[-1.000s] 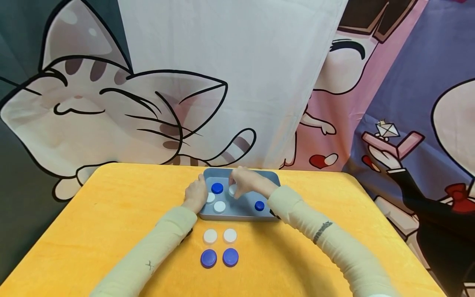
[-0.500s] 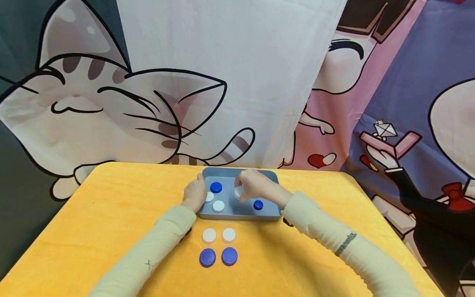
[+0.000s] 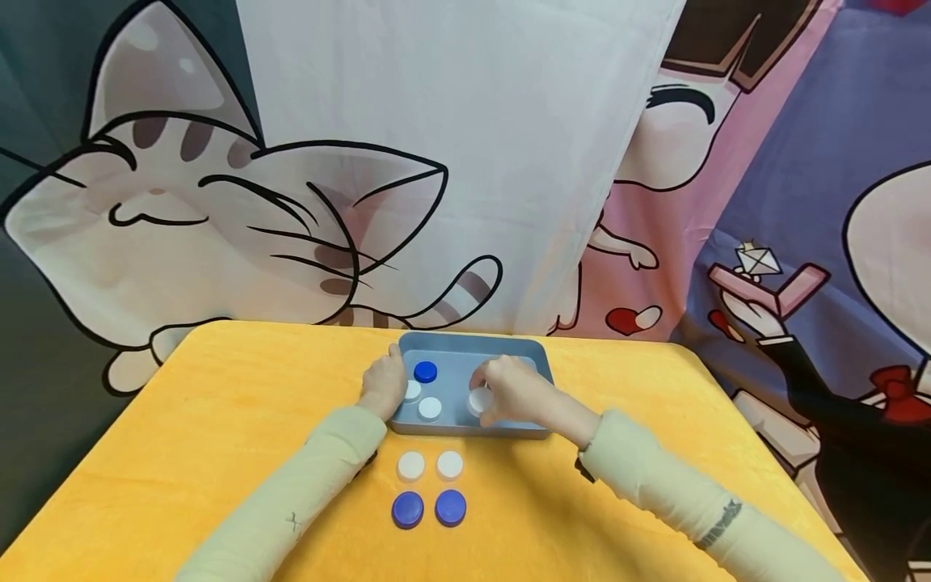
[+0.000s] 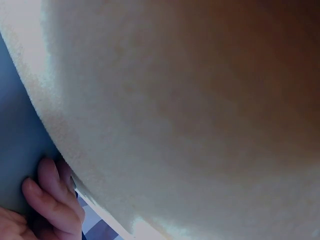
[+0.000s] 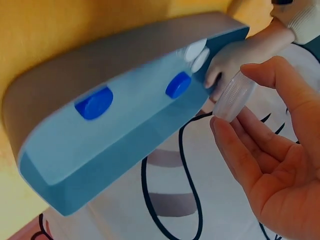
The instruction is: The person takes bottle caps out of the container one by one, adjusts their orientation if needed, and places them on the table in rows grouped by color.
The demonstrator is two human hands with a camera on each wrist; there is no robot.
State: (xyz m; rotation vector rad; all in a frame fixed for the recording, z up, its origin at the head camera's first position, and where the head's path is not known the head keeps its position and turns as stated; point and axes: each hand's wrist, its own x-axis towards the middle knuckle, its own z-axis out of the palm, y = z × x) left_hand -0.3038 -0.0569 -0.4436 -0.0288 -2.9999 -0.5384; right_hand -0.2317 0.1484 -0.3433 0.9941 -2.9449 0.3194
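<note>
My right hand (image 3: 515, 390) pinches a white plastic bottle cap (image 3: 478, 401) between thumb and fingers, above the right half of a grey-blue tray (image 3: 473, 432). At the tray's left end, my left hand (image 3: 383, 382) grips the rim. In the tray's left half lie a blue cap (image 3: 425, 372) and two white caps (image 3: 430, 408), one partly behind the left hand. A second blue cap (image 5: 95, 103) shows in the right wrist view; the right hand hides it from the head camera. The left wrist view is mostly blurred, with fingers (image 4: 55, 200) against the tray at lower left.
In front of the tray, two white caps (image 3: 410, 466) sit side by side on the yellow tablecloth (image 3: 254, 404). Nearer still are two blue caps (image 3: 451, 508), also paired. Behind the table hangs a cartoon-printed cloth (image 3: 465, 162).
Holding the white cap, my right hand has moved right and toward me over the tray, covering the blue cap there. The left hand stays on the rim.
</note>
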